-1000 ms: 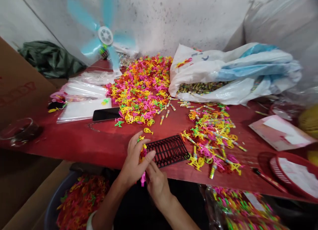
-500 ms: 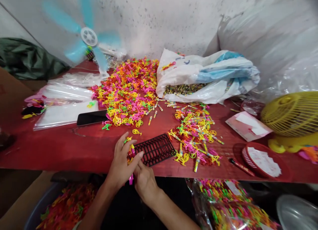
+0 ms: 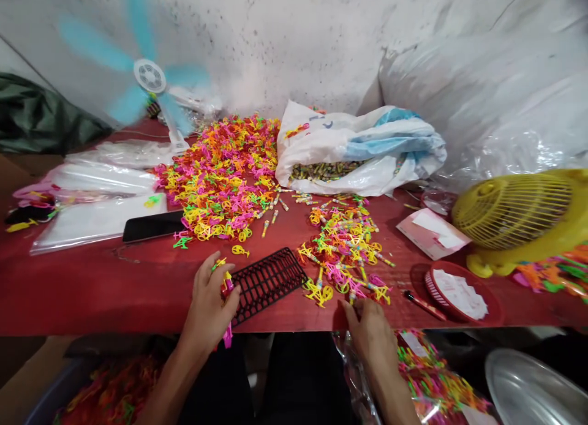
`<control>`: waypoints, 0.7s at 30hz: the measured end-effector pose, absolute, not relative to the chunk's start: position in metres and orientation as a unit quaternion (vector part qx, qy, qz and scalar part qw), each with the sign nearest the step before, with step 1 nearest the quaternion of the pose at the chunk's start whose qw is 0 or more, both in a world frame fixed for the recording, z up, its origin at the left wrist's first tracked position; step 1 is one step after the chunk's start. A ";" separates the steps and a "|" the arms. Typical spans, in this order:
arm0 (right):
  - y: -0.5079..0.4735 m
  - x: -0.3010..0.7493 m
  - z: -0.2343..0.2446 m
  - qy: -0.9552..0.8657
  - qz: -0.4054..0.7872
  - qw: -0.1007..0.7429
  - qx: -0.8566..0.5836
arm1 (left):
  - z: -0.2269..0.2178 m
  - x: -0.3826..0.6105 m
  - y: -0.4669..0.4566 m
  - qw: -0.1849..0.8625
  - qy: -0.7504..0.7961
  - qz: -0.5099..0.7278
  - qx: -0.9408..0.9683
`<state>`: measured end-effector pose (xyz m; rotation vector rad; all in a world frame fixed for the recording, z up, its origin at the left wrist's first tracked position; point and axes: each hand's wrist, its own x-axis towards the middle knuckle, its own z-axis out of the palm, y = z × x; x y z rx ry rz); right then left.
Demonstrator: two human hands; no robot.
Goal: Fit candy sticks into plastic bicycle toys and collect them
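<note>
My left hand (image 3: 209,305) is closed round a small bunch of coloured plastic toy pieces (image 3: 226,285) at the near edge of the red table (image 3: 114,284), beside a black plastic grid (image 3: 266,282). My right hand (image 3: 370,327) rests at the table's front edge with its fingertips touching the near side of a small pile of coloured toy bicycles and wrapped sticks (image 3: 342,250); its fingers are bent and nothing shows in them. A bigger heap of the same toy bicycles (image 3: 220,177) lies further back.
A white sack of small wrapped sticks (image 3: 353,149) lies at the back. A phone (image 3: 151,226), clear plastic bags (image 3: 96,198), a spinning blue fan (image 3: 149,79), a yellow fan (image 3: 519,220), a red basket lid (image 3: 459,290), a pen (image 3: 425,305). Bags of toys sit below the table.
My right hand left the left hand and moved right to the small pile. The left hand keeps its bunch. The view has swung to the right.
</note>
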<state>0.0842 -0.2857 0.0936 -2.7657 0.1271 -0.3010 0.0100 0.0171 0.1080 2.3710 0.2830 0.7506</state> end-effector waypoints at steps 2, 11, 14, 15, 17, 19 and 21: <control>-0.295 0.093 0.093 0.051 -0.099 0.210 -0.971 | 0.108 0.010 0.018 0.317 0.105 0.284 0.899; -0.253 0.093 0.108 0.043 -0.008 0.648 -0.760 | 0.108 0.002 0.019 0.310 0.083 0.308 0.896; -0.212 0.074 0.110 -0.003 0.080 0.688 -0.721 | 0.109 0.001 0.017 0.305 0.097 0.303 0.898; -0.196 0.067 0.109 -0.028 0.112 0.693 -0.712 | 0.109 0.001 0.016 0.309 0.099 0.295 0.899; -0.167 0.054 0.101 -0.083 0.189 0.695 -0.689 | 0.109 0.001 0.016 0.322 0.094 0.280 0.900; -0.142 0.043 0.091 -0.126 0.246 0.694 -0.665 | 0.108 0.001 0.016 0.333 0.091 0.274 0.898; -0.125 0.035 0.081 -0.162 0.259 0.680 -0.667 | 0.108 0.001 0.017 0.342 0.095 0.271 0.895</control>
